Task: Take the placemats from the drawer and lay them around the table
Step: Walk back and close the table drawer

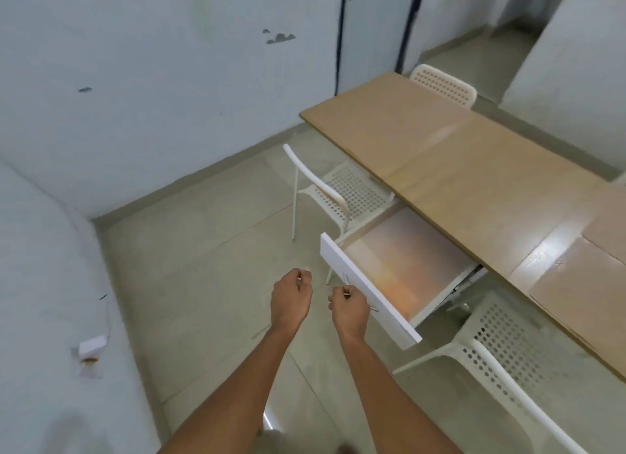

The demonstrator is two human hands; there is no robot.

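Note:
A white drawer [369, 286] stands pulled out from under the long wooden table [548, 250]. Its pale inside [406, 260] shows a flat sheen, and I cannot tell whether a mat lies in it. My right hand [349, 309] grips the thin metal handle on the drawer front. My left hand [292, 296] hovers just left of the drawer, fingers loosely curled, holding nothing I can see. Two brown placemats [576, 294] [608, 231] lie flat on the table at the right edge.
White perforated chairs stand around the table: one beside the drawer [349, 192], one at the lower right [501, 362], one at the far side [443, 84]. A white wall corner closes in the left. Tiled floor [203, 267] lies open below my hands.

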